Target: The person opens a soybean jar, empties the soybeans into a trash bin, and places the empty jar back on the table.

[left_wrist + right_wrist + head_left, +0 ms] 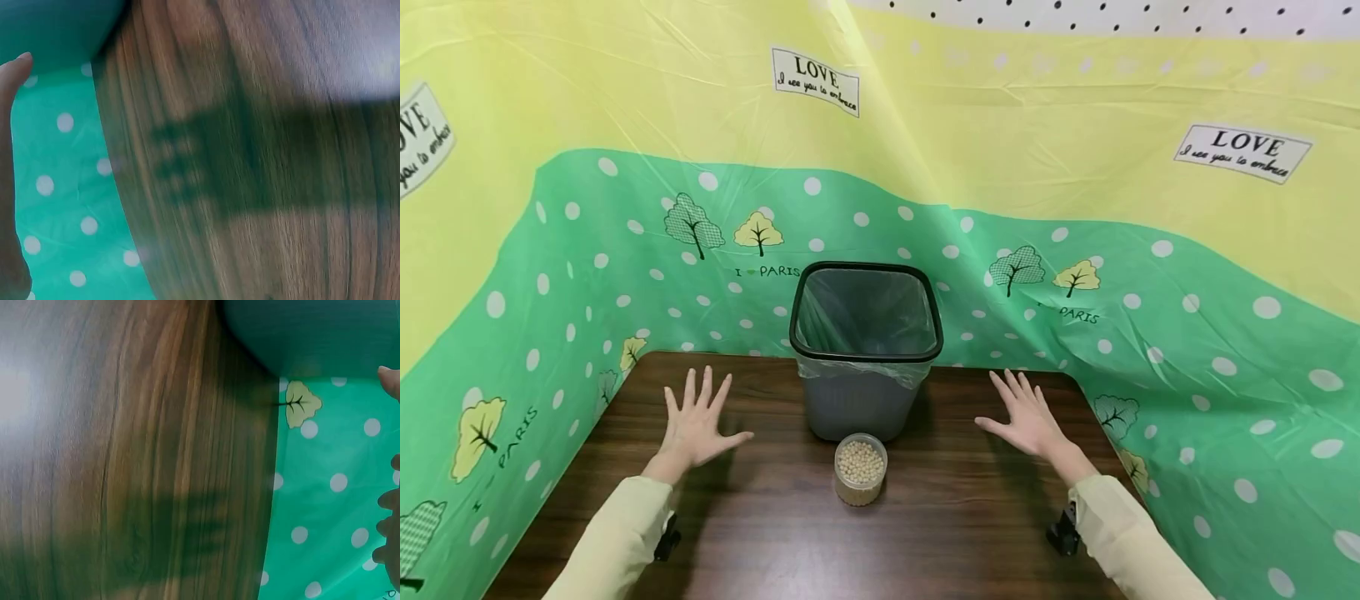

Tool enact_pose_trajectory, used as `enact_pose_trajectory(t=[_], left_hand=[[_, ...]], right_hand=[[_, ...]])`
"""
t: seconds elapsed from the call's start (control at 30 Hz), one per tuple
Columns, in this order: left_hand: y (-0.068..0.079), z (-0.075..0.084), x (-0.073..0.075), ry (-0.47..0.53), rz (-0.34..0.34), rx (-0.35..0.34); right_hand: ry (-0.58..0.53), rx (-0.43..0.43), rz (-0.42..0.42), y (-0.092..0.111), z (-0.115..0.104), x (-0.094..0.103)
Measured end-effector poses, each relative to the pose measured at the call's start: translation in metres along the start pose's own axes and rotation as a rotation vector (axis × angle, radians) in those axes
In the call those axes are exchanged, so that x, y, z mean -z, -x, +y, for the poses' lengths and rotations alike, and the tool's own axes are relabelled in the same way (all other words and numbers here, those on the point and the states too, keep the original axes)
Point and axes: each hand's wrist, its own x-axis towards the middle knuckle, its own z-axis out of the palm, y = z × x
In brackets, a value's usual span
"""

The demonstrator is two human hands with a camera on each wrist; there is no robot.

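My left hand (697,427) is held over the left part of the table with its fingers straight and spread, holding nothing. On the right side, my right hand (1026,418) is also stretched out with straight fingers and nothing in it. Between the two hands stands a grey trash bin (859,404) with a black rim and a clear plastic liner (880,300). Right in front of the bin sits a small clear round tub (859,493) full of pale beige beads or beans (861,462). Neither hand touches the bin or the tub.
The dark wood-grain table (775,550) is walled at the back and sides by a green and yellow printed cloth (1000,192). Small black devices sit at the left wrist (667,537) and right wrist (1063,532). Hand shadows fall on the table.
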Motion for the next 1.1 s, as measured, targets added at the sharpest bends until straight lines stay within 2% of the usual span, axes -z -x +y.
enact_pose_trajectory(t=[0.27, 0.5, 0.67, 0.9, 1.1], left_hand=[[0.001, 0.024, 0.001, 0.033, 0.022, -0.088], [0.003, 0.046, -0.005, 0.083, 0.064, -0.161], [0.007, 0.067, -0.006, 0.124, 0.072, -0.233], [0.011, 0.097, -0.007, 0.219, 0.101, -0.358], [0.013, 0.115, -0.016, 0.298, 0.116, -0.423]], right_hand=[[-0.096, 0.061, 0.005, 0.004, -0.008, -0.007], [-0.169, 0.063, -0.017, 0.008, -0.014, -0.014], [-0.274, 0.078, -0.025, 0.013, -0.024, -0.021], [-0.380, 0.112, 0.004, 0.021, -0.040, -0.041], [-0.468, 0.133, 0.031, 0.027, -0.057, -0.059]])
